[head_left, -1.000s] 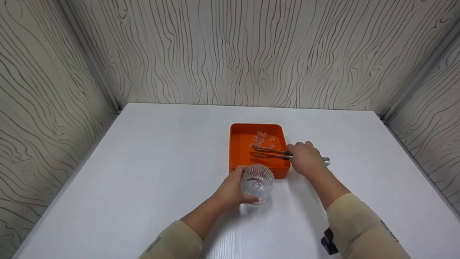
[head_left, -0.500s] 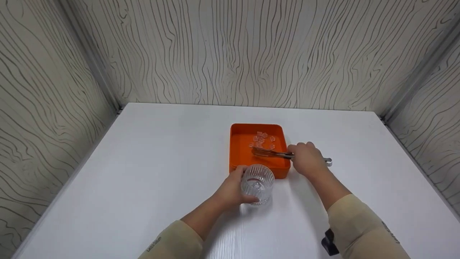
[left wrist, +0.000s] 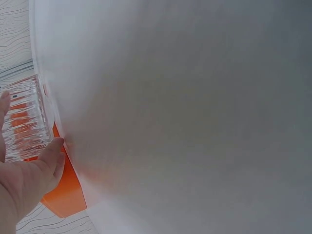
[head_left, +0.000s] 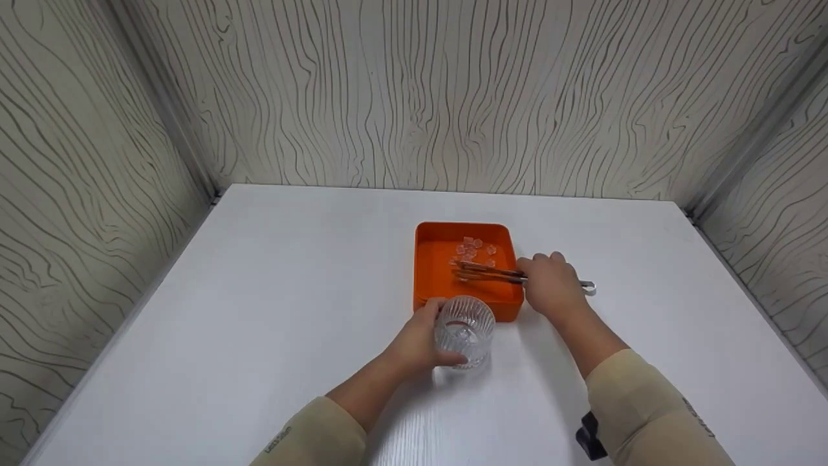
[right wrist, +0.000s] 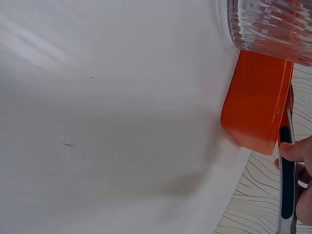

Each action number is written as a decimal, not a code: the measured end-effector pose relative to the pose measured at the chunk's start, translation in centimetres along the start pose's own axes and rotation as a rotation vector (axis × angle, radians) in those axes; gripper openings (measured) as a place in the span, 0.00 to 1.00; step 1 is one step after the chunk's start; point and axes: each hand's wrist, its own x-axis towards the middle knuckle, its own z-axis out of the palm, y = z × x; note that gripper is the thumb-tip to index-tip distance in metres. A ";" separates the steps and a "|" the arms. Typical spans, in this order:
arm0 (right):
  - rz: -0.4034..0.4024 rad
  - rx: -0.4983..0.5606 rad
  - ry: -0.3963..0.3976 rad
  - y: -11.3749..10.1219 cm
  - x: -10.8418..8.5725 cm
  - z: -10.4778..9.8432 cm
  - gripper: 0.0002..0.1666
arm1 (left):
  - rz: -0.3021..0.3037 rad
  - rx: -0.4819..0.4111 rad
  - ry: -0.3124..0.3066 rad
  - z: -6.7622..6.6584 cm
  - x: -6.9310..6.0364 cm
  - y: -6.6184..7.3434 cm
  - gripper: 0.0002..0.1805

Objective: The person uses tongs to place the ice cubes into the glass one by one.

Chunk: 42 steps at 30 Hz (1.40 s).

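My left hand (head_left: 415,341) holds a clear ribbed glass (head_left: 467,336) from its left side, thumb near me and fingers behind. The glass stands on the table just in front of a square orange tray (head_left: 430,272). In my right hand (head_left: 553,285) is a pair of metal tongs (head_left: 491,275); a dark grip panel (right wrist: 287,180) shows along the handle in the right wrist view. The tong tips reach over the right rim into the tray, slightly apart. Several small clear cubes (head_left: 470,249) lie in the tray behind and beside the tips. Whether the tips hold a cube cannot be made out.
A white table (head_left: 291,291) carries everything, with wood-grain patterned panels (head_left: 414,97) behind it and at both sides. A small black object (head_left: 590,437) shows beside the right sleeve.
The tong tips were spread a second ago, came together half a second ago, and now stand slightly apart again. My left hand and the glass have hardly moved.
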 end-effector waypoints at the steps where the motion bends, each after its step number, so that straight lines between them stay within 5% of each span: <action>1: -0.005 -0.006 0.006 0.0 0.0 0.0 0.14 | 0.004 0.006 0.001 0.0 0.0 0.0 0.45; 24: -0.026 -0.110 -0.022 -0.4 0.1 -0.1 0.17 | 0.009 0.007 0.002 0.1 0.1 -0.2 0.45; 42: -0.022 -0.050 -0.022 -0.2 0.0 0.1 0.13 | 0.043 0.019 0.002 0.0 0.0 -0.1 0.44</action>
